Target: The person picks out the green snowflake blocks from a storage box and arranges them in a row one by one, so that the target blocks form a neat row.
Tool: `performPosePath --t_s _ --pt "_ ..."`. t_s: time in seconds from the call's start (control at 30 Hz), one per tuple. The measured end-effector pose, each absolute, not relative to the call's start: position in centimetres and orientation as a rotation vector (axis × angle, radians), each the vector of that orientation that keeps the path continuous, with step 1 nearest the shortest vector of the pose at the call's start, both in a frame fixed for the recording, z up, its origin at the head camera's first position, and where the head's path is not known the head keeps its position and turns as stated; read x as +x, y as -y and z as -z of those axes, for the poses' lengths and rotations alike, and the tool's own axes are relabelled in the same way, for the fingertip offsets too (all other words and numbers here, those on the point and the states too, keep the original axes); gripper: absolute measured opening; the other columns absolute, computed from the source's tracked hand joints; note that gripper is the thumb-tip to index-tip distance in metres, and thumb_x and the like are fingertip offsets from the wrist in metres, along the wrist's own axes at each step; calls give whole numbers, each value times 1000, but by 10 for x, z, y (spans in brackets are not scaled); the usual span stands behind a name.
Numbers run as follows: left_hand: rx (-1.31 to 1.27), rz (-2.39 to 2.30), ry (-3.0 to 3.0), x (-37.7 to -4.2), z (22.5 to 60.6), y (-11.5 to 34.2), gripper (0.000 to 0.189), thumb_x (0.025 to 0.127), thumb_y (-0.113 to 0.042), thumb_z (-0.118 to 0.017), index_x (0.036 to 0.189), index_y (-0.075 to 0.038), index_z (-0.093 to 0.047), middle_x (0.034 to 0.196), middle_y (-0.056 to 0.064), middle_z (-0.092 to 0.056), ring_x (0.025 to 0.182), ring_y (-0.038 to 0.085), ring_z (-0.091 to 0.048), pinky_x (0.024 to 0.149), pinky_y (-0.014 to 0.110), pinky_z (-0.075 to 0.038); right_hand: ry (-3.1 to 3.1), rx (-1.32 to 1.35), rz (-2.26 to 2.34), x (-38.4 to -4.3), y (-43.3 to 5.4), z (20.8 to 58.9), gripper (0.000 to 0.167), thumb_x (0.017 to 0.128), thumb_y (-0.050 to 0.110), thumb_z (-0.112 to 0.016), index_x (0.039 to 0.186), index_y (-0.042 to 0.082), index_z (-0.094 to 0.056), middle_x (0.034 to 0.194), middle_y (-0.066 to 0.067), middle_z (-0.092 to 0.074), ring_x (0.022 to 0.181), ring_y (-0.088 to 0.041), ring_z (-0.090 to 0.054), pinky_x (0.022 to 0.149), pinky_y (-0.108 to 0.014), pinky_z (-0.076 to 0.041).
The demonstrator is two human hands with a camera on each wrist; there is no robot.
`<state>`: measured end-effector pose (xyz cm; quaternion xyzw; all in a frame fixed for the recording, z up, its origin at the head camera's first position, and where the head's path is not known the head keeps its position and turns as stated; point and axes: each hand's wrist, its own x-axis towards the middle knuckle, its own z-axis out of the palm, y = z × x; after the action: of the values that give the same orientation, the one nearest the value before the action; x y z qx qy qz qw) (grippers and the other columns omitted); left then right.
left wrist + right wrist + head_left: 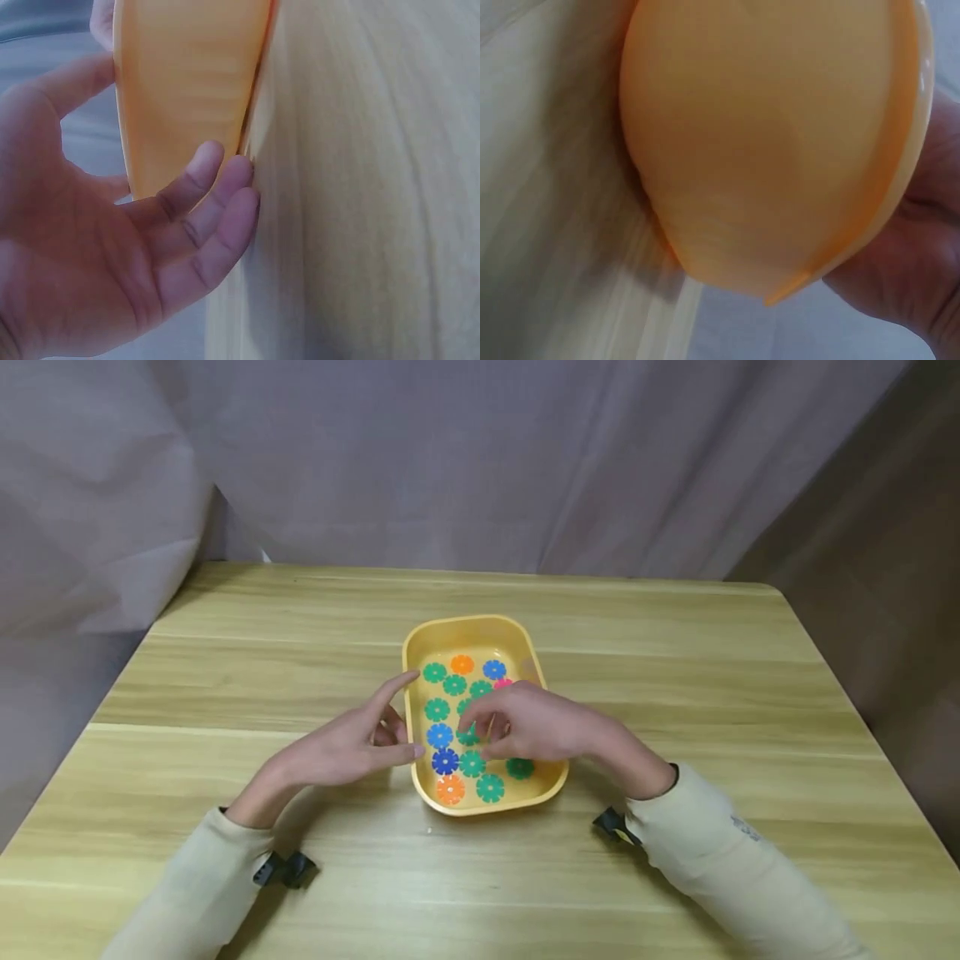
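A yellow plastic tray point(543, 793) holds several flat, notched snowflake discs, mostly green. My left hand point(345, 743) holds the tray's left side: index finger and thumb reach the rim, and the other fingers curl against the outer wall point(187, 82). Over the inside of the tray is my right hand point(536, 722), its index finger and thumb apart and pointing down around a green disc point(468, 735). That hand covers part of the middle discs. The right wrist view has the tray's outer wall point(742, 150) in front, hiding the right fingertips.
Blue discs point(440, 736) and orange discs point(451, 789) lie among the green ones, and a pink disc point(503, 684) is partly covered. The tray stands on a wooden table point(675, 677), with a grey curtain point(420, 460) behind the far edge.
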<state>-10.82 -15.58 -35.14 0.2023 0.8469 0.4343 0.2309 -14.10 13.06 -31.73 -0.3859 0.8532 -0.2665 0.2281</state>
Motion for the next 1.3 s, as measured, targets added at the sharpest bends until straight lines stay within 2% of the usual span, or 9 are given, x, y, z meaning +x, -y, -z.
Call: performPosePath --t_s 0.33,0.5,0.67,0.97,1.3 --pt "555 -1180 -2298 -110 351 158 97 99 -37 -74 169 -25 -8 104 8 -66 92 20 -69 86 40 -54 -2303 -1032 572 -141 -113 327 23 87 2 -80 107 12 -76 87 4 -66 82 -10 -58 77 -26 -51" --pt "567 -1182 -2281 -110 351 156 97 99 -38 -74 169 -25 -8 103 8 -66 90 20 -68 85 39 -54 -2335 -1030 535 -140 -112 335 21 87 3 -82 104 14 -76 80 4 -62 76 -10 -55 71 -25 -48" --pt "571 -1183 -2268 -110 350 156 97 99 -37 -74 169 -24 -8 102 9 -67 89 20 -68 83 40 -54 -2364 -1026 505 -140 -112 337 20 87 4 -82 104 14 -77 76 4 -59 73 -11 -53 71 -25 -46" --pt "574 -1176 -2255 -109 351 157 98 100 -39 -73 169 -26 -6 102 10 -67 89 22 -68 84 39 -55 -2358 -1027 478 -135 -110 336 21 88 5 -82 97 18 -67 97 1 -59 94 -15 -52 84 -31 -47" --pt "579 -1163 -2264 -109 352 161 100 100 -41 -73 170 -27 -3 104 9 -68 89 20 -67 84 39 -54 -2351 -1137 491 -128 -109 337 23 94 8 -80 100 19 -61 81 5 -61 76 -12 -56 74 -28 -49"
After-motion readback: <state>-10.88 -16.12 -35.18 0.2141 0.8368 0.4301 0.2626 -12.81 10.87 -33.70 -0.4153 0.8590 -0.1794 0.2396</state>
